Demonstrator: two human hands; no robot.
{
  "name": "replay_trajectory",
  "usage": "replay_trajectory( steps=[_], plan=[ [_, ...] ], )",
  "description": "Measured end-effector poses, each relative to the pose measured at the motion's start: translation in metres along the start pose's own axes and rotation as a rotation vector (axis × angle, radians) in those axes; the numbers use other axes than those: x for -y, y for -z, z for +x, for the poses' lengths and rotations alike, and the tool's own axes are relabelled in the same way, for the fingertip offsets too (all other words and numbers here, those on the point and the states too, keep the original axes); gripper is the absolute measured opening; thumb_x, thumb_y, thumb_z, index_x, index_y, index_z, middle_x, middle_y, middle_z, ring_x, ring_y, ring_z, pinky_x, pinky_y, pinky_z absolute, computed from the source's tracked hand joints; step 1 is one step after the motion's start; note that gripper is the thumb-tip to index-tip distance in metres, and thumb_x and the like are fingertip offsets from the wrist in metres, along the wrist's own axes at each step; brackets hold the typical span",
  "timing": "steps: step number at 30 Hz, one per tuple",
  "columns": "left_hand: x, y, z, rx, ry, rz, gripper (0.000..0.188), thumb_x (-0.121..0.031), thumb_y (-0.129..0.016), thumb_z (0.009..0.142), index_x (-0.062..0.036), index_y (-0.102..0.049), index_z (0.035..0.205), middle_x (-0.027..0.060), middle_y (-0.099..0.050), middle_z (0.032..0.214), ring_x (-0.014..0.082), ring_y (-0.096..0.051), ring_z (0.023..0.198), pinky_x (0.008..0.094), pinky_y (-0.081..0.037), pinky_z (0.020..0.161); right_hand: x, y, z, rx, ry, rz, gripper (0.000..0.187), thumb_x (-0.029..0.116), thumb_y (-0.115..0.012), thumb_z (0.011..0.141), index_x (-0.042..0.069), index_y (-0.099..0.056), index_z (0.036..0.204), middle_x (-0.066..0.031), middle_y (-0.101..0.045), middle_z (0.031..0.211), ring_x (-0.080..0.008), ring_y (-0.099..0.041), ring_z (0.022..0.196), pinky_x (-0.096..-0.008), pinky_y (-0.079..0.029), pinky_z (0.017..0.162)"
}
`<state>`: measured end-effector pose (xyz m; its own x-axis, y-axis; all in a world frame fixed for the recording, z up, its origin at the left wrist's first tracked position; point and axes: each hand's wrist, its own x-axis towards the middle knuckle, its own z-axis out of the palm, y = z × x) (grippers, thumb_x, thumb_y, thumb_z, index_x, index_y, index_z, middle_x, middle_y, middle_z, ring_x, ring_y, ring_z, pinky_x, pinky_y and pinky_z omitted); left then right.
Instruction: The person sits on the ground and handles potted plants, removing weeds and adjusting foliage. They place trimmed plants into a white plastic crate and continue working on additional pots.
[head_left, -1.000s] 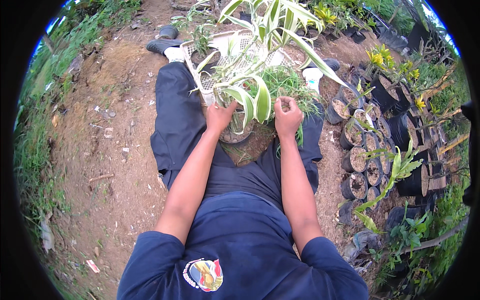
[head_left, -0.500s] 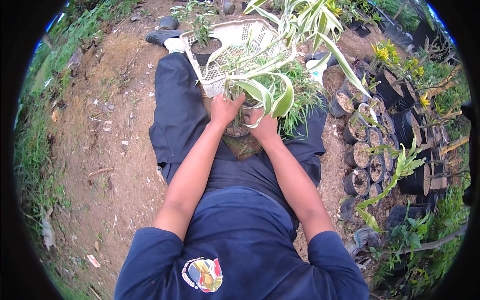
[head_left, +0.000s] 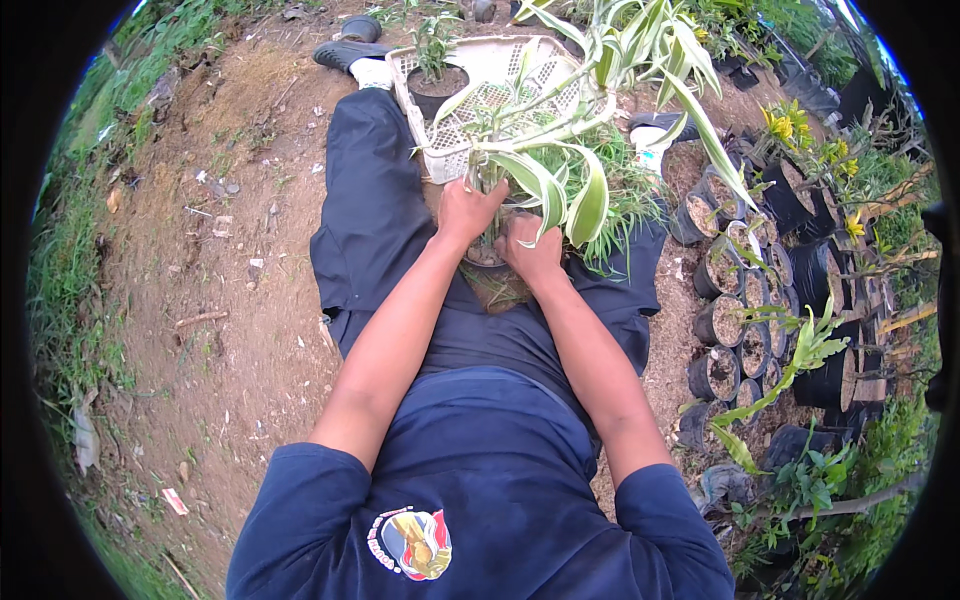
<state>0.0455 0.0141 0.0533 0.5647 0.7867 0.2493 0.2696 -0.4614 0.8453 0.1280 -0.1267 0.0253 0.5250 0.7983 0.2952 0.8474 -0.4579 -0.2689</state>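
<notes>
A variegated plant [head_left: 588, 205], its long leaves striped green and cream, stands in a small dark pot [head_left: 487, 266] on the ground between the person's thighs, its stems leaning to the right. The left hand [head_left: 467, 212] is at the left of the stems, thumb reaching across them; it was there a second ago too (its other fingers are hidden, so whether it grips cannot be told). What has changed is the right hand [head_left: 530, 245]: a second ago it was raised apart, right of the drooping leaves, fingertips drawn together; now it is down over the pot's right side, fingers curled in toward the stem bases, with any hold hidden. So both hands are now at the same pot, at the foot of the plant. Just beyond it is a pale lattice crate [head_left: 412, 110] carrying a smaller potted plant [head_left: 438, 90]; a heap of grass [head_left: 625, 205] lies near the right leg, and soil-filled pots [head_left: 722, 320] cluster farther right.
</notes>
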Motion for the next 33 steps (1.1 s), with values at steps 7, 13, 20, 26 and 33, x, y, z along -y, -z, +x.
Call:
replay_trajectory(
  steps=[7, 13, 20, 26, 33],
  plan=[
    [0.001, 0.004, 0.001, 0.001, -0.07, 0.028, 0.05, -0.046, -0.081, 0.089, 0.0002, -0.08, 0.108, 0.03, -0.078, 0.095, 0.0465, -0.077, 0.095, 0.0527, -0.061, 0.085, 0.001, 0.036, -0.003, -0.152, -0.154, 0.241, 0.029, 0.027, -0.082, 0.078, 0.009, -0.077, 0.099, -0.0148, -0.077, 0.086, -0.0407, -0.074, 0.078, -0.0513, -0.06, 0.072],
    [-0.001, 0.012, 0.002, -0.04, 0.039, -0.064, 0.052, -0.046, -0.08, 0.089, 0.0009, -0.079, 0.111, 0.0308, -0.077, 0.096, 0.0474, -0.077, 0.096, 0.0528, -0.061, 0.086, -0.023, 0.082, 0.01, -0.373, -0.23, 0.519, 0.025, 0.019, -0.081, 0.092, -0.001, -0.076, 0.107, -0.018, -0.081, 0.096, -0.0236, -0.077, 0.075, -0.0401, -0.059, 0.069],
    [-0.014, 0.005, 0.002, -0.02, 0.126, 0.084, 0.05, -0.046, -0.078, 0.089, 0.0022, -0.081, 0.103, 0.0314, -0.077, 0.096, 0.0492, -0.076, 0.096, 0.0539, -0.06, 0.088, -0.015, 0.08, 0.03, -0.74, -0.385, 0.772, 0.035, 0.015, -0.074, 0.099, 0.002, -0.068, 0.131, -0.0107, -0.083, 0.097, -0.0155, -0.073, 0.073, -0.0361, -0.057, 0.068],
    [-0.026, 0.0, 0.0, -0.099, 0.171, 0.076, 0.047, -0.044, -0.078, 0.088, 0.0017, -0.081, 0.101, 0.0312, -0.077, 0.095, 0.0506, -0.076, 0.098, 0.0563, -0.059, 0.091, 0.013, 0.049, -0.008, 0.004, -0.1, 0.346, 0.02, 0.029, -0.078, 0.092, 0.011, -0.085, 0.099, -0.0217, -0.079, 0.087, -0.0419, -0.078, 0.085, -0.0503, -0.062, 0.08],
    [-0.028, 0.007, -0.007, -0.11, 0.147, 0.051, 0.042, -0.041, -0.078, 0.089, 0.0001, -0.081, 0.099, 0.029, -0.078, 0.093, 0.0489, -0.076, 0.094, 0.0562, -0.06, 0.088, 0.03, 0.041, -0.004, 0.314, 0.038, 0.192, 0.028, 0.045, -0.081, 0.09, 0.021, -0.088, 0.102, -0.0153, -0.082, 0.097, -0.0368, -0.079, 0.094, -0.0492, -0.062, 0.089]
  ],
)
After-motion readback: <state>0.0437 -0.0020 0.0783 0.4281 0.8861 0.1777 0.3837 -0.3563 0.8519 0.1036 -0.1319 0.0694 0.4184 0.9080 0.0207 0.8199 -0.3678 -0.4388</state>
